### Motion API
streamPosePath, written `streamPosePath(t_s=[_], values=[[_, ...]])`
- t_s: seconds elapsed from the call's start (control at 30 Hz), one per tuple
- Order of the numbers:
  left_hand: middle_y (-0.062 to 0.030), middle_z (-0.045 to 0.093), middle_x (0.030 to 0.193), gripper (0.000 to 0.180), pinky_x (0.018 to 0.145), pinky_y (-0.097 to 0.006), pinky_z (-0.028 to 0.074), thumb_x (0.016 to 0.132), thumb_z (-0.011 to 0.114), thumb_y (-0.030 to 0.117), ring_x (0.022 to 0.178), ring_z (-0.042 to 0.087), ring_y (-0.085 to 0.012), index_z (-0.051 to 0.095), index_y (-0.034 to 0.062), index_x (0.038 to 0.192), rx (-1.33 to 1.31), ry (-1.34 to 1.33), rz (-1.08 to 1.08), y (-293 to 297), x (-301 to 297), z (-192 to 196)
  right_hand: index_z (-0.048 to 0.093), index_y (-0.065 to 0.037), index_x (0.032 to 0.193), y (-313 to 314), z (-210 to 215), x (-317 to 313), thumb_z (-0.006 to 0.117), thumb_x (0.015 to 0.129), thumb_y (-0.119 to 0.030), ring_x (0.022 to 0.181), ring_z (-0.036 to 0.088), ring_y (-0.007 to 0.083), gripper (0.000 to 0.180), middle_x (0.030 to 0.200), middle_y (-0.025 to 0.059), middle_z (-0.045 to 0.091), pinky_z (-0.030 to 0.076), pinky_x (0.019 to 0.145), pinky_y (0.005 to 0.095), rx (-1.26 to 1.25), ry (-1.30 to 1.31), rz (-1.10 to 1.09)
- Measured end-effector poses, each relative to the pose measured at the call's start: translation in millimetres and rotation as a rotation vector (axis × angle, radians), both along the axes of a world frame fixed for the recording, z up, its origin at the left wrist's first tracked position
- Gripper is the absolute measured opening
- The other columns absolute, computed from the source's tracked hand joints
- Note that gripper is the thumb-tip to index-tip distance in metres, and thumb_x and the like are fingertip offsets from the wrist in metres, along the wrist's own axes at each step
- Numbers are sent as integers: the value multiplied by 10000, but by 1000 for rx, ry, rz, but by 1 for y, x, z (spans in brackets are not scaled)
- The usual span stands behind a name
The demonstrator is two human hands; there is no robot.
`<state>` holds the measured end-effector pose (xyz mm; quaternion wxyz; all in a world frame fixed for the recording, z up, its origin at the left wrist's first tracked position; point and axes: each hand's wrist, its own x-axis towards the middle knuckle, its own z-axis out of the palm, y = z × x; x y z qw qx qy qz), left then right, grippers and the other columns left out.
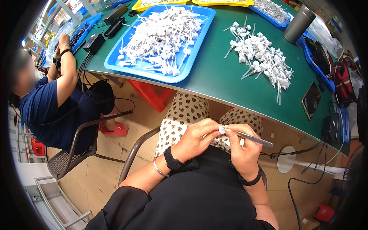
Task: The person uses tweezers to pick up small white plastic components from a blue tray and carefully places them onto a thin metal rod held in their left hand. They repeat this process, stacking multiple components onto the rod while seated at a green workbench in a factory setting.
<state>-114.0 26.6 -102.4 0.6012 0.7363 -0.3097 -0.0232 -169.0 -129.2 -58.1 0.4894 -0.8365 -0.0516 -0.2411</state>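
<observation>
Above my lap, my left hand [200, 135] pinches a small white plastic part [222, 130] between its fingertips. My right hand [244, 147] meets it there, closed around a slim grey metal tool [255, 138] that looks like tweezers or a knife handle. The tool's blunt end sticks out to the right; its working tip is hidden by my fingers. On the green table [214, 65] ahead, a blue tray [111, 61] holds a heap of white plastic parts with thin stems [165, 36]. A loose pile of similar parts [264, 57] lies to its right.
A phone [311, 100] and a metal flask [299, 23] stand or lie at the table's right. More trays with white parts line the far edge, including a yellow tray [224, 3]. Another person [57, 92] sits at the left. Cables [299, 153] hang at the right.
</observation>
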Motion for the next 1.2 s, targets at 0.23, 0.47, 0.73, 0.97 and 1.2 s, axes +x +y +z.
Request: streamPosePath(t_s=[0.23, 0.47, 0.73, 0.97, 1.2], values=[[-89, 658, 856, 165, 660, -310, 528, 862, 679, 2, 761, 652, -218, 686, 10, 1027, -35, 57, -17, 0, 0, 0, 660, -5, 929, 0, -6, -1, 689, 868, -10, 687, 642, 184, 67, 833, 97, 684, 508, 599, 286, 64, -6, -1], [-88, 664, 858, 166, 663, -308, 529, 863, 673, -6, 767, 652, -213, 689, 9, 1027, -62, 25, -7, 0, 1, -1, 658, 7, 938, 6, -11, -4, 679, 885, -2, 700, 638, 156, 58, 864, 97, 684, 504, 609, 268, 233, 20, -32], [-96, 661, 873, 189, 680, -329, 527, 853, 684, -2, 788, 650, -243, 686, 19, 1041, -56, -9, 7, 1, 1, -3, 658, 9, 939, 8, -13, -4, 683, 888, -17, 685, 634, 159, 62, 851, 95, 681, 498, 597, 269, 219, 2, -47], [-105, 660, 883, 209, 689, -335, 531, 836, 688, -14, 799, 652, -261, 681, 18, 1042, -8, -45, -8, 2, 2, -2, 655, 9, 932, 5, -6, -2, 689, 888, -38, 674, 645, 174, 73, 823, 99, 680, 502, 589, 282, 77, 5, -20], [-109, 680, 919, 191, 694, -312, 548, 842, 689, -32, 822, 676, -227, 695, -10, 1032, 38, -93, -80, 2, 3, -1, 652, 22, 924, -5, 8, -4, 685, 885, -30, 652, 663, 163, 73, 792, 107, 681, 512, 581, 268, 177, 255, 14]])
